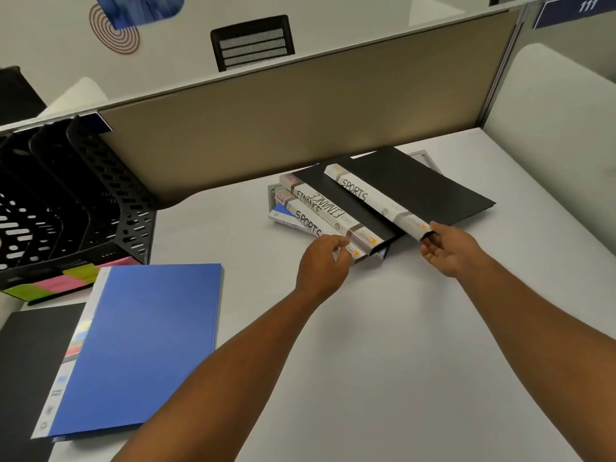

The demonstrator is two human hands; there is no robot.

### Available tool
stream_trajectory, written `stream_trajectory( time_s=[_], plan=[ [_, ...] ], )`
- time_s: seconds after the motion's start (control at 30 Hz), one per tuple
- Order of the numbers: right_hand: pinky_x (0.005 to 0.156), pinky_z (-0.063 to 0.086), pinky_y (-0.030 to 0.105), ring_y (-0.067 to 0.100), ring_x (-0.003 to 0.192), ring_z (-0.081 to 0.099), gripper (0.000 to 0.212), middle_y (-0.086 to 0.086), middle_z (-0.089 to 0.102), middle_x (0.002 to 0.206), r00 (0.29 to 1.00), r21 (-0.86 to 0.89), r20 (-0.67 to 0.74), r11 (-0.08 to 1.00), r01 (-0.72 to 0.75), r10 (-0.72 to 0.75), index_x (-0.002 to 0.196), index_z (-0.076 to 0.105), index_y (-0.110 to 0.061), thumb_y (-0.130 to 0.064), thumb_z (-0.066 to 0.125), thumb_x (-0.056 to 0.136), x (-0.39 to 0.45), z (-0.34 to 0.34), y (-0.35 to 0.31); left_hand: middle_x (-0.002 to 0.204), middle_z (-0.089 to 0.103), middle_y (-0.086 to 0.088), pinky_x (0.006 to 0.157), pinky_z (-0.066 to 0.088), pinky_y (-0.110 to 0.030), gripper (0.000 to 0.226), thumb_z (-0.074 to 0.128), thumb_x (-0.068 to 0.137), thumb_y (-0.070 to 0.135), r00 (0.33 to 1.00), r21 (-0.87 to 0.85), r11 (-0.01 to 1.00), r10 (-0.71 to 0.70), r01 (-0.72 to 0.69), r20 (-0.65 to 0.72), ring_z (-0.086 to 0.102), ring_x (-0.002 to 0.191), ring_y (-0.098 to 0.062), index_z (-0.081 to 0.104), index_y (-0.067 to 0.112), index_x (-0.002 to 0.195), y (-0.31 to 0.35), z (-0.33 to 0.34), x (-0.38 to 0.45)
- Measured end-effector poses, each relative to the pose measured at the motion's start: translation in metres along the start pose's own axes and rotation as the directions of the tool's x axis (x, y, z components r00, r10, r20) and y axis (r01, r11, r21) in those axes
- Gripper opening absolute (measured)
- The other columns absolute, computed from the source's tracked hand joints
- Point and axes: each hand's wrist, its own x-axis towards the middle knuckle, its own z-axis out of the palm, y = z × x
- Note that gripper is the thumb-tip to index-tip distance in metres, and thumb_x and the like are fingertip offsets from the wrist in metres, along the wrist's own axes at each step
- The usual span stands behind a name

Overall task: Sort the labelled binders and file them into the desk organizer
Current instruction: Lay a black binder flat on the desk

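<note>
A fanned pile of binders lies at the back of the white desk. On top is a black binder [420, 185] with a white spine marked SPORTS. My right hand [446, 250] pinches the near end of that spine. Under it lies a black FINANCE binder [336, 211], then a second SPORTS binder [308, 223], whose near spine end my left hand [325, 261] grips. A blue binder corner [283, 211] peeks from the bottom. The black mesh desk organizer [76, 195] stands at the far left, its slots holding nothing that I can see.
A blue binder [143, 345] lies flat at the near left, overlapping a black binder [30, 355]. Pink and green sticky notes [63, 278] sit along the organizer's front base. A tan partition [300, 108] walls the desk's back; a grey cable grommet [428, 160] shows behind the pile.
</note>
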Motion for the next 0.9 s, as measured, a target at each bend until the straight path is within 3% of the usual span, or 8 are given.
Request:
stream_trajectory(
  time_s=[0.17, 0.27, 0.37, 0.47, 0.57, 0.63, 0.8, 0.9],
  plan=[
    [0.058, 0.057, 0.023, 0.019, 0.084, 0.065, 0.023, 0.017, 0.066, 0.104, 0.987, 0.015, 0.158, 0.999, 0.029, -0.031, 0.119, 0.053, -0.002, -0.015, 0.056, 0.1, -0.027, 0.013, 0.01, 0.115, 0.068, 0.001, 0.087, 0.05, -0.021, 0.025, 0.055, 0.096, 0.018, 0.997, -0.058, 0.997, -0.058, 0.056, -0.045, 0.061, 0.1, -0.008, 0.068, 0.014, 0.117, -0.013, -0.014, -0.008],
    [0.057, 0.058, 0.023, 0.021, 0.082, 0.065, 0.007, 0.019, 0.066, 0.104, 0.978, 0.028, 0.189, 0.996, 0.081, -0.085, 0.104, 0.05, -0.006, -0.012, 0.054, 0.101, -0.056, 0.024, 0.036, 0.115, 0.069, 0.001, 0.088, 0.051, -0.024, 0.027, 0.054, 0.097, 0.02, 0.991, -0.109, 0.988, -0.119, 0.113, -0.054, 0.063, 0.101, -0.012, 0.068, 0.014, 0.118, -0.021, -0.024, -0.015],
    [0.066, 0.06, 0.027, 0.024, 0.089, 0.066, 0.008, 0.02, 0.066, 0.107, 0.962, -0.019, 0.25, 0.993, 0.116, -0.108, 0.094, 0.048, -0.009, -0.011, 0.053, 0.101, -0.09, 0.036, 0.07, 0.112, 0.069, 0.0, 0.092, 0.056, -0.033, 0.021, 0.051, 0.099, 0.025, 0.979, -0.245, 0.953, -0.196, 0.177, -0.053, 0.066, 0.103, -0.017, 0.067, 0.019, 0.112, -0.024, -0.035, -0.024],
    [0.068, 0.062, 0.03, 0.026, 0.089, 0.068, 0.001, 0.019, 0.067, 0.107, 0.94, -0.116, 0.324, 0.981, 0.154, -0.109, 0.101, 0.053, -0.007, -0.007, 0.052, 0.1, -0.12, 0.047, 0.102, 0.115, 0.065, -0.001, 0.086, 0.059, -0.037, 0.023, 0.044, 0.102, 0.039, 0.939, -0.418, 0.845, -0.34, 0.333, 0.061, 0.066, 0.102, -0.02, 0.056, 0.025, 0.116, -0.022, -0.052, -0.038],
    [0.068, 0.06, 0.03, 0.025, 0.09, 0.072, 0.012, 0.019, 0.068, 0.114, 0.911, -0.234, 0.401, 0.951, 0.2, -0.093, 0.112, 0.054, -0.005, -0.01, 0.054, 0.1, -0.145, 0.058, 0.132, 0.119, 0.065, -0.004, 0.078, 0.062, -0.038, 0.043, 0.042, 0.099, 0.056, 0.866, -0.616, 0.616, -0.423, 0.491, 0.267, 0.07, 0.099, -0.024, 0.039, 0.028, 0.132, -0.034, -0.077, -0.055],
    [0.071, 0.059, 0.032, 0.027, 0.095, 0.072, 0.023, 0.019, 0.069, 0.115, 0.901, -0.289, 0.429, 0.936, 0.203, -0.063, 0.119, 0.052, -0.001, -0.012, 0.055, 0.1, -0.16, 0.064, 0.151, 0.118, 0.067, -0.009, 0.074, 0.063, -0.038, 0.051, 0.049, 0.095, 0.059, 0.844, -0.679, 0.522, -0.445, 0.517, 0.3, 0.072, 0.096, -0.026, 0.038, 0.026, 0.132, -0.049, -0.093, -0.068],
    [0.076, 0.06, 0.036, 0.028, 0.097, 0.071, 0.027, 0.017, 0.071, 0.112, 0.899, -0.398, 0.438, 0.901, 0.173, 0.021, 0.118, 0.051, 0.002, -0.02, 0.054, 0.101, -0.198, 0.085, 0.204, 0.122, 0.065, -0.009, 0.063, 0.06, -0.029, 0.043, 0.061, 0.097, 0.026, 0.835, -0.739, 0.523, -0.541, 0.424, 0.096, 0.068, 0.098, -0.022, 0.046, 0.011, 0.135, -0.097, -0.125, -0.101],
    [0.085, 0.059, 0.04, 0.026, 0.097, 0.073, 0.028, 0.012, 0.073, 0.111, 0.895, -0.487, 0.438, 0.859, 0.16, 0.082, 0.114, 0.057, -0.005, -0.029, 0.056, 0.1, -0.215, 0.093, 0.235, 0.123, 0.064, -0.011, 0.062, 0.057, -0.028, 0.038, 0.059, 0.097, 0.019, 0.831, -0.751, 0.53, -0.555, 0.393, 0.043, 0.067, 0.099, -0.023, 0.049, 0.013, 0.133, -0.122, -0.146, -0.119]
  ],
)
